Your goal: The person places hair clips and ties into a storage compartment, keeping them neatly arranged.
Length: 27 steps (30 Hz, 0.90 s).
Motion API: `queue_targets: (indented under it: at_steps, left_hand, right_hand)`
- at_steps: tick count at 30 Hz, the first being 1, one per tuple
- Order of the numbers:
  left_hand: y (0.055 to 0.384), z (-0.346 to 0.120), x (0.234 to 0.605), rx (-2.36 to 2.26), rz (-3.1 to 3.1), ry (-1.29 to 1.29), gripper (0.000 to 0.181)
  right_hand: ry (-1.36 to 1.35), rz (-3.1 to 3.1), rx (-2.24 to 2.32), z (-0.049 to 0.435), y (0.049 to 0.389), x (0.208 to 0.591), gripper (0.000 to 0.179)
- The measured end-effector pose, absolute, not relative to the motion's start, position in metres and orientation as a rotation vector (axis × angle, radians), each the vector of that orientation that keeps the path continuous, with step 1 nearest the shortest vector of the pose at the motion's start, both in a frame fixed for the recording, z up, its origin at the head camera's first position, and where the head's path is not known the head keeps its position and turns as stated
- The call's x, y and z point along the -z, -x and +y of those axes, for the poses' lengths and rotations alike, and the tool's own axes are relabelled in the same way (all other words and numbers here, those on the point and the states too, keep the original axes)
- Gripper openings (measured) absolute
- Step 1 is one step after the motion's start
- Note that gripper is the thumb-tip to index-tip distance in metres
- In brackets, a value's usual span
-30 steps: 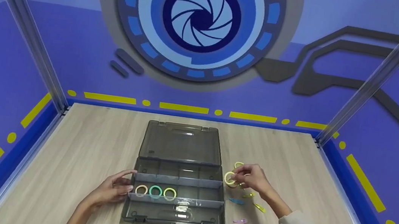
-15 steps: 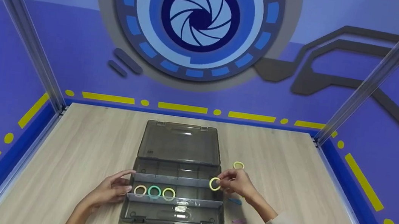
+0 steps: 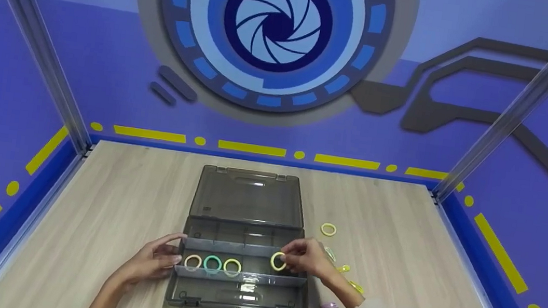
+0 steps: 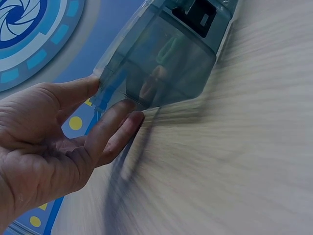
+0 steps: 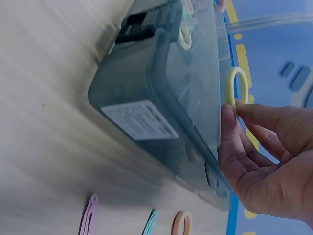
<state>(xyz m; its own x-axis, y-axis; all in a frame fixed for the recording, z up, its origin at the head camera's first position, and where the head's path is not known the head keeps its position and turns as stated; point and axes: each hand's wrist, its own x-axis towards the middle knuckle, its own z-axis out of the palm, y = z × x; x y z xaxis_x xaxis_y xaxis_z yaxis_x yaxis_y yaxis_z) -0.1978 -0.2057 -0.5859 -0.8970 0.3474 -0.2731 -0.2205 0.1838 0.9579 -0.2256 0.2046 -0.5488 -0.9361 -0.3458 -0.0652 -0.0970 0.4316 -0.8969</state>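
My right hand [image 3: 311, 258] pinches a pale yellow hair tie [image 3: 278, 261] between thumb and fingertips, over the right part of the box's middle compartment. In the right wrist view the hair tie [image 5: 236, 88] stands upright above the rim. The smoky clear divided box [image 3: 235, 296] lies with its lid [image 3: 250, 196] folded back. Three hair ties line the left of the middle compartment: peach [image 3: 192, 262], green [image 3: 212, 264] and yellow [image 3: 232, 267]. My left hand [image 3: 151, 260] rests its fingertips against the box's left wall, fingers spread and slightly bent in the left wrist view.
Right of the box lie another yellow hair tie [image 3: 328, 229], yellow hair clips [image 3: 356, 286] and a purple clip [image 3: 329, 305]. The right wrist view also shows a teal clip [image 5: 150, 223] and a peach hair tie [image 5: 181, 225] on the table. Blue panels wall the table.
My right hand has carried the yellow hair tie leftward from the table beside the box to over the middle compartment. The left hand stays against the box.
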Motion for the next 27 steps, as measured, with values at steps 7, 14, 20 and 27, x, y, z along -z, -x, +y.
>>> queue_targets:
  at_steps: [7, 14, 20, 27]
  left_hand:
    - [0.198, -0.206, 0.588, -1.768, 2.024, -0.111, 0.063]
    - [0.196, -0.209, 0.589, -1.781, 2.016, -0.112, 0.064]
    - [0.197, -0.209, 0.589, -1.775, 2.010, -0.108, 0.064]
    - [0.198, -0.208, 0.589, -1.778, 2.014, -0.113, 0.065]
  right_hand:
    - [0.455, 2.447, 1.520, 0.191, 0.223, 0.560, 0.009]
    - [0.570, 2.567, 1.461, 0.180, 0.219, 0.571, 0.007]
    - [0.601, 2.680, 1.374, 0.174, 0.219, 0.578, 0.006]
    - [0.608, 2.791, 1.267, 0.168, 0.219, 0.580, 0.006]
